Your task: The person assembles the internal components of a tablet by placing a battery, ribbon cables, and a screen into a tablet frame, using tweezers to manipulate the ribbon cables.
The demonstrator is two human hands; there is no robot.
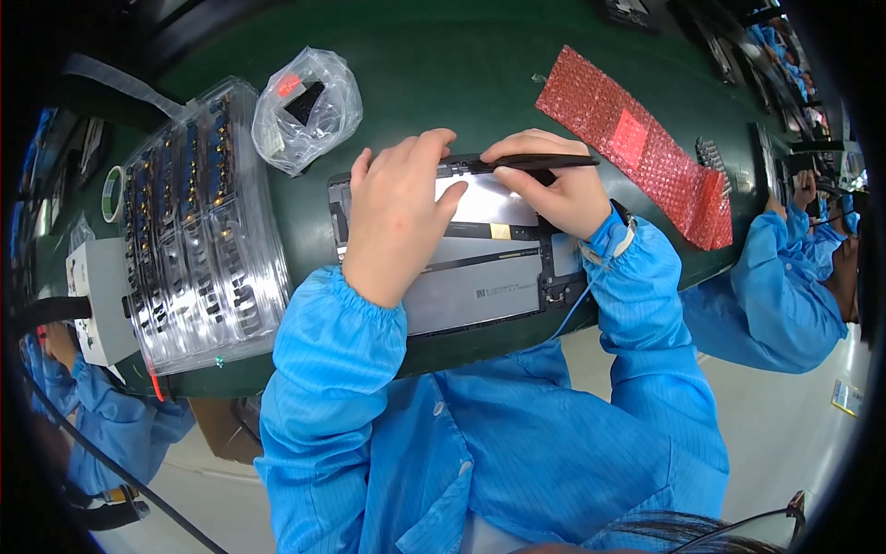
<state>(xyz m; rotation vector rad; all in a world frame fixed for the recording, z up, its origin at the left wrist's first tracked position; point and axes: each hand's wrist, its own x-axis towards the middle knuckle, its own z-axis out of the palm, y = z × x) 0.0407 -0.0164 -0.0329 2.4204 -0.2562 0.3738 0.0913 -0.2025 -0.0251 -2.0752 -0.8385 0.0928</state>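
Green covers the table point(434, 74), whose edges are bent by the wide lens; beyond its near edge, pale floor point(720, 411) is seen. At the near middle of the table, a flat device point(480, 291) with bared insides is laid. Over its far left part the left hand point(392, 217) is placed, its grip spread, thumb held apart from the fingers. By the right hand point(563, 198), a slim dark tool point(565, 161) is pinched between thumb and fingers at the device's far edge. Clear trays point(212, 240) of small parts are set out at left, a clear bag point(341, 106) beyond, and red bubble wrap point(595, 97) at far right. Blue-sleeved co-workers are cut off at both sides. Part of the device is hidden by the hands; what is touched beneath the left palm cannot be told, and the tool's tip is hard to make out. The far corners are lost in darkness.
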